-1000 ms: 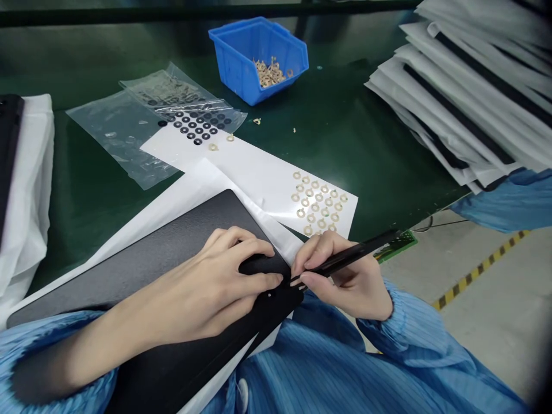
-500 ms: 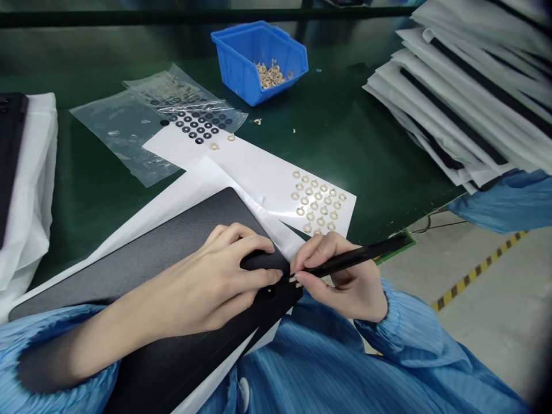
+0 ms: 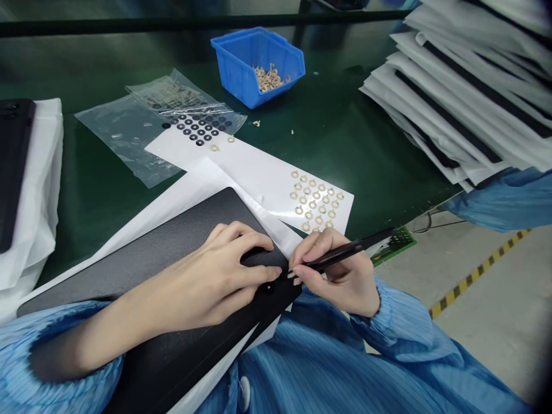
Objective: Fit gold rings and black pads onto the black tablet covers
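A large black panel [image 3: 172, 244] lies at a slant in front of me, over a white wrapping sheet [image 3: 129, 236]. My left hand [image 3: 224, 273] rests on it with fingers spread, a fingertip pressing near its right-hand corner. Close by that fingertip is a small hole with a bright spot [image 3: 269, 287]. Pinched in my right hand [image 3: 338, 282] are slim black tweezers [image 3: 345, 252], their tips at the panel's edge and partly hidden by my fingers. Just beyond lies a white backing sheet [image 3: 259, 178] with rows of beige ring washers [image 3: 313, 204] and black rings [image 3: 195, 126].
A blue bin [image 3: 241, 75] of loose beige washers stands at the back. Clear plastic bags [image 3: 125, 138] lie left of centre. Wrapped panels are stacked at right [image 3: 448, 109], and another black panel [image 3: 12, 167] is at far left. A green circuit board [image 3: 399, 244] lies by the table edge.
My view has shifted slightly. The right hand and tweezers have tilted a little, showing more of the circuit board. My left hand stays on the panel.
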Available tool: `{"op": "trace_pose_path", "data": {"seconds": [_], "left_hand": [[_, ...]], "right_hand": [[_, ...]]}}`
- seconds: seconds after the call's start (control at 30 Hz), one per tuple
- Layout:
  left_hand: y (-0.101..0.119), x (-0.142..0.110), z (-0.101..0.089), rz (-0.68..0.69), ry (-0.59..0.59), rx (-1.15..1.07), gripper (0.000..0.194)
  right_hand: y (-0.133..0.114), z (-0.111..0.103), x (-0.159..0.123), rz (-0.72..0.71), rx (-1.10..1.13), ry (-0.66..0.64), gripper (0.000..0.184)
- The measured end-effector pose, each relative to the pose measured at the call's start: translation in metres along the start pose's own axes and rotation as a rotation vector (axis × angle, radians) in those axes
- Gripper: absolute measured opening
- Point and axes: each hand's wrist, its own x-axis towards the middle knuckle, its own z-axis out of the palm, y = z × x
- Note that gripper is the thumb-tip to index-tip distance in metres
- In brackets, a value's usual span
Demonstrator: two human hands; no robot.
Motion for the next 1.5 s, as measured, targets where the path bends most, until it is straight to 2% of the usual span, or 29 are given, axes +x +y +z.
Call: {"op": "trace_pose_path", "data": {"seconds": [0.2, 0.67, 0.8, 0.97, 1.13, 1.5], "left_hand": [[-0.001, 0.001, 0.0, 0.001, -0.003, 0.001, 0.029], [0.0, 0.001, -0.001, 0.003, -0.006, -0.006, 0.029], [0.0, 0.001, 0.0, 0.006, -0.009, -0.003, 0.03], [-0.001, 0.0, 0.001, 0.003, -0.011, -0.011, 0.029], [-0.001, 0.0, 0.0, 0.002, -0.011, -0.016, 0.029], [0.0, 0.001, -0.001, -0.005, -0.011, -0.013, 0.029]], "right_hand": [[0.001, -0.001, 0.002, -0.005, 0.057, -0.036, 0.018], [0.0, 0.001, -0.002, -0.018, -0.029, 0.005, 0.022], [0.0, 0.001, -0.001, -0.011, 0.028, 0.011, 0.022], [0.001, -0.008, 0.003, 0.036, 0.175, -0.1, 0.023], [0.004, -0.014, 0.004, 0.027, 0.095, -0.126, 0.023], [0.004, -0.011, 0.002, -0.01, 0.012, -0.1, 0.021]]}}
